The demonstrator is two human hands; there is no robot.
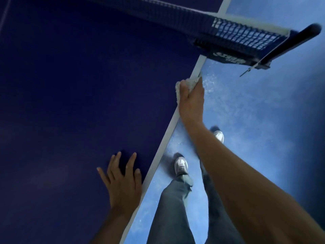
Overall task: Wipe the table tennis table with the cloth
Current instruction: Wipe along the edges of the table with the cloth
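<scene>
Dark blue is the surface [70, 85], a table tennis table seen from above. Its white edge line [163, 138] runs from the lower middle of the view up and to the right, toward the net [246, 36]. The net hangs across the top of the view, and its black net post [295, 43] stands out past the side of the surface.

The right grip [190, 101], a bare hand on a long stretched arm, lies on this edge line, a little before the net. The thumb is on the top side and the other fingers seem to go down over the side, so the grip is closed around the cloth [191, 79] and holds it against the edge. The back of the hand faces the camera and the knuckles point toward the net.

The cloth is white and bunched. One part shows in front of the fingertips, across the edge line, and a thin strip shows along the thumb side. The hand covers the rest, so I cannot tell its long axis.

The left grip [124, 184] rests flat on the surface, just beside the edge line, palm down. Its fingers are straight and spread, pointing away from the person, and it holds nothing.

Below the edge is a light blue floor [255, 120] with pale specks. On it are grey trouser legs [172, 208] and two pale shoes [181, 164].
</scene>
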